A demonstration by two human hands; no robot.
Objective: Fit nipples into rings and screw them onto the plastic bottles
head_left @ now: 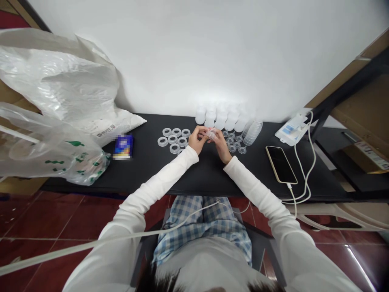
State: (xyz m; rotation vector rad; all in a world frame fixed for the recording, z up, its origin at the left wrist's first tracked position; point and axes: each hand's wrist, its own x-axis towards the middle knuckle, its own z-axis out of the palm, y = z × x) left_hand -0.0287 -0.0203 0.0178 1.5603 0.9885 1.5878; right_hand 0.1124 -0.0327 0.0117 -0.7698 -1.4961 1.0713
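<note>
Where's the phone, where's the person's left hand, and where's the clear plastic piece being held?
Phone (281, 165): head view, middle of its dark screen.
Left hand (197, 138): head view, back of the hand.
Clear plastic piece (210, 134): head view, middle of its visible part.

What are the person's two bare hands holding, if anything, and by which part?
The left hand and right hand hold a clear, rounded plastic piece by its opposite sides; the exact contact is too small to tell.
</note>
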